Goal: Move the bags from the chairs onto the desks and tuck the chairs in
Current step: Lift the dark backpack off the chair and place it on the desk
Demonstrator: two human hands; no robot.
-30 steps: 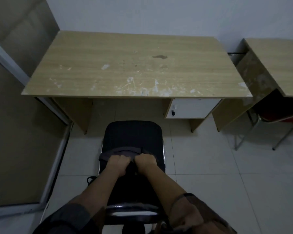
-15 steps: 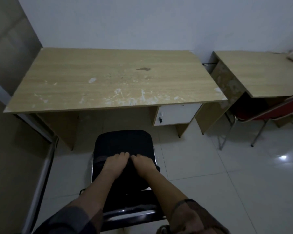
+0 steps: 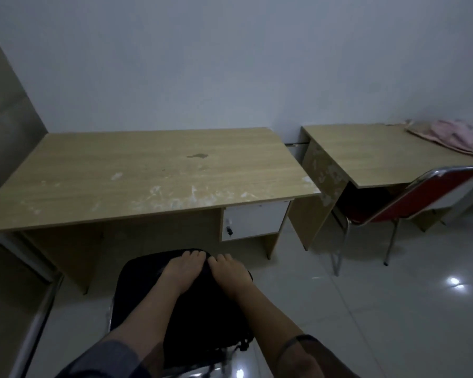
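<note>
On the far left a tan wall panel [image 3: 3,148] stands close to the big table [image 3: 137,173], so we have little room on that side. The top of that table is wide and bare, with only some white scuffs and one dark spot. Its front edge sticks out over the leg space, and a white drawer [image 3: 254,221] hangs under it on the right.

Just in front of the table, the black bag [image 3: 200,315] sits on the black chair [image 3: 133,285]. We think the bag is soft and floppy, and not very heavy (it is too dark to see a handle). Our left hand [image 3: 183,271] and our right hand [image 3: 230,274] lie side by side on its far top edge, fingers curled down over the cloth and nearly touching. We cannot tell if they squeeze it yet. A good hold is right there at the top edge, so the bag hangs down and does not fold up. We would lift it high enough to clear the table edge.

To the right, shiny floor tiles [image 3: 393,309] give open room. A second table [image 3: 372,154] stands near the first, with a small gap between. A red chair [image 3: 410,200] is partly under it, and pink cloth [image 3: 456,137] lies on its far corner.
</note>
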